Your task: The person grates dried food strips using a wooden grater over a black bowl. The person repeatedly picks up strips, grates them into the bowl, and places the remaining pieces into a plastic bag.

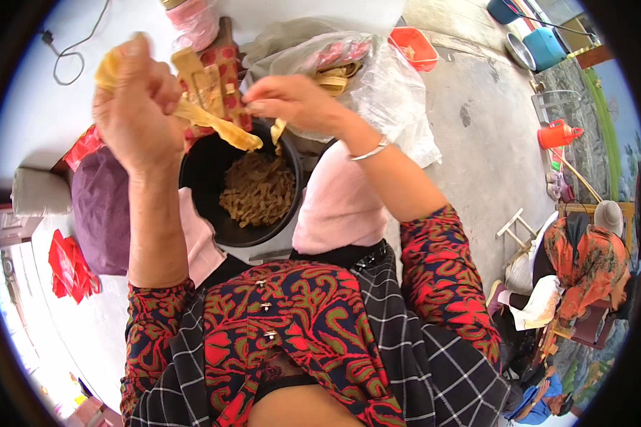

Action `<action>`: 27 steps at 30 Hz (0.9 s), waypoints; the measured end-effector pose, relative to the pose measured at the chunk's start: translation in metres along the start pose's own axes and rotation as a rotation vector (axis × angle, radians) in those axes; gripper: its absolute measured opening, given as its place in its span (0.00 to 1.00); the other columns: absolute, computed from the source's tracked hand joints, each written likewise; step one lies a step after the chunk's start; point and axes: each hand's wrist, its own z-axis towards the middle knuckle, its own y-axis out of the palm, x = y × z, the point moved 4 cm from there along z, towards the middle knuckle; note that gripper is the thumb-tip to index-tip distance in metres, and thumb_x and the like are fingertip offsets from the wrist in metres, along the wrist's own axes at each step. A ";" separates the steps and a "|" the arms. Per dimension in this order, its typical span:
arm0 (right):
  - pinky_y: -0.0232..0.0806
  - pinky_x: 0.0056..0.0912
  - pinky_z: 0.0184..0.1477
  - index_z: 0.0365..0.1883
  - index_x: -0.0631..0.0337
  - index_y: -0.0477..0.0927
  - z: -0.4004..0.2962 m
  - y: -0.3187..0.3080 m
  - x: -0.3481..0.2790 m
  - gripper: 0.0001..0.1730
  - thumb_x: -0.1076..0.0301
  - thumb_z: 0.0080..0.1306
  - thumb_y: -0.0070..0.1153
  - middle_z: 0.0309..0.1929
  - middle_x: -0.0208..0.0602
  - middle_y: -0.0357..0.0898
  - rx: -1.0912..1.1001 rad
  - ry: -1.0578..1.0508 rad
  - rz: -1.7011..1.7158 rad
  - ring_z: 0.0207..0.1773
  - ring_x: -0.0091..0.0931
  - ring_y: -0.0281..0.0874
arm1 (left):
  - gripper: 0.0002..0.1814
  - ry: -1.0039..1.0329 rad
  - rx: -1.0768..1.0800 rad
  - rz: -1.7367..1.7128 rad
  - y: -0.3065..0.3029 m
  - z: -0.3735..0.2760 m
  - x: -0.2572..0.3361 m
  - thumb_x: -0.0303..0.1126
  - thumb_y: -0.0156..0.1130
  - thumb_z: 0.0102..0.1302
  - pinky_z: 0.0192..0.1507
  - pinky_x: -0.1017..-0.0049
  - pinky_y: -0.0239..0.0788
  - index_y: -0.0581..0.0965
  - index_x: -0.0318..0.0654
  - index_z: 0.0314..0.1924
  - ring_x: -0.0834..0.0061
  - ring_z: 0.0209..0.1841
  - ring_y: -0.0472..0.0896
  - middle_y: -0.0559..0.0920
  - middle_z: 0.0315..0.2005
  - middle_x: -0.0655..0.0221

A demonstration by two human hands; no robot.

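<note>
My left hand (139,101) is raised at the upper left, closed on a long yellowish strip (219,128) that hangs down to the right over a black bucket (296,213). In the bucket lies a heap of small brown cut pieces (259,192). My right hand (299,104), with a bangle on its wrist, is held above the bucket's far edge. A short yellowish piece (278,131) is below its fingers; whether they touch it cannot be told. Behind the hands, a wooden tool (197,77) stands on a red patterned board (229,58).
A plastic bag (390,96) with more yellowish strips (334,80) lies beyond my right hand. Near it stands a red plastic basket (416,48). A purple bundle (101,213) is at left. Two people sit at far right, beside a white stool (515,227) and a red jug (560,134).
</note>
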 end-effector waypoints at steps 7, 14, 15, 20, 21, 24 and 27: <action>0.67 0.39 0.41 0.35 0.62 0.78 -0.126 -0.040 0.043 0.16 0.58 0.57 0.56 0.33 0.45 0.79 0.487 0.119 -0.833 0.38 0.39 0.77 | 0.20 -0.078 -0.031 -0.111 -0.031 -0.024 0.035 0.47 0.45 0.70 0.19 0.81 0.43 0.68 0.38 0.28 0.85 0.16 0.51 0.55 0.15 0.78; 0.66 0.38 0.39 0.31 0.63 0.76 -0.142 -0.030 0.053 0.09 0.68 0.55 0.58 0.30 0.44 0.77 0.538 0.228 -0.633 0.36 0.39 0.75 | 0.18 -0.171 -0.193 -0.081 -0.031 -0.058 0.029 0.42 0.45 0.71 0.18 0.83 0.45 0.70 0.37 0.29 0.86 0.16 0.53 0.58 0.15 0.77; 0.66 0.40 0.37 0.29 0.63 0.75 -0.138 -0.028 0.054 0.08 0.68 0.56 0.58 0.29 0.44 0.77 0.499 0.195 -0.721 0.35 0.40 0.74 | 0.19 -0.168 -0.198 -0.069 -0.030 -0.062 0.027 0.42 0.44 0.71 0.18 0.83 0.45 0.70 0.36 0.28 0.86 0.16 0.53 0.58 0.14 0.78; 0.64 0.44 0.35 0.23 0.62 0.71 -0.110 -0.049 0.069 0.09 0.67 0.57 0.55 0.26 0.44 0.76 0.650 0.226 -0.919 0.31 0.44 0.73 | 0.21 -0.136 -0.255 0.050 -0.029 -0.076 0.033 0.43 0.44 0.72 0.18 0.84 0.46 0.71 0.36 0.26 0.88 0.16 0.54 0.58 0.13 0.79; 0.64 0.44 0.35 0.24 0.62 0.72 -0.105 -0.053 0.071 0.09 0.67 0.58 0.55 0.26 0.44 0.76 0.638 0.266 -0.954 0.31 0.44 0.73 | 0.21 -0.161 -0.241 0.048 -0.033 -0.076 0.030 0.43 0.44 0.72 0.18 0.84 0.46 0.71 0.36 0.26 0.87 0.16 0.54 0.58 0.13 0.79; 0.66 0.42 0.35 0.26 0.61 0.73 -0.082 -0.054 0.077 0.10 0.64 0.58 0.56 0.29 0.45 0.78 0.541 0.445 -1.134 0.33 0.43 0.75 | 0.19 -0.238 -0.174 -0.089 -0.041 -0.072 0.023 0.43 0.44 0.71 0.18 0.84 0.47 0.70 0.36 0.27 0.87 0.16 0.53 0.58 0.13 0.78; 0.68 0.36 0.35 0.28 0.61 0.73 -0.048 -0.032 0.051 0.13 0.61 0.58 0.57 0.27 0.43 0.78 0.605 0.104 -0.919 0.32 0.39 0.76 | 0.18 -0.301 -0.128 -0.250 -0.046 -0.064 0.022 0.42 0.44 0.71 0.19 0.83 0.48 0.69 0.35 0.29 0.85 0.16 0.54 0.59 0.15 0.77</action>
